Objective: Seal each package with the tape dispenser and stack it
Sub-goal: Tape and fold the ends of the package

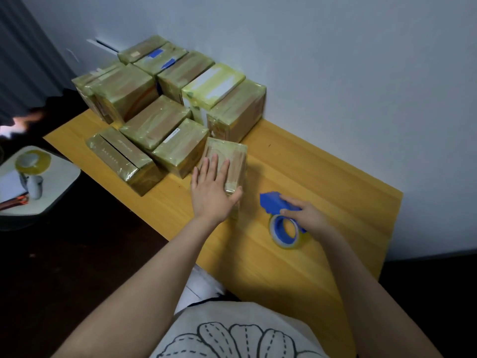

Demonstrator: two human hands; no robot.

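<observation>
Our left hand (pixel 213 187) lies flat on the package (pixel 228 155) mid table (pixel 335 182) — if our right hand (pixel 305 214), gripping the dispenser (pixel 280 220), tugs tape hard, the package may skid.

White shirt (pixel 222 316) with black dashed-line shell print; bare forearms (pixel 144 275)

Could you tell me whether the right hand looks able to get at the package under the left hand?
Probably yes: only bare table separates the right hand, gripping the tape dispenser, from the package the left hand presses.
</observation>
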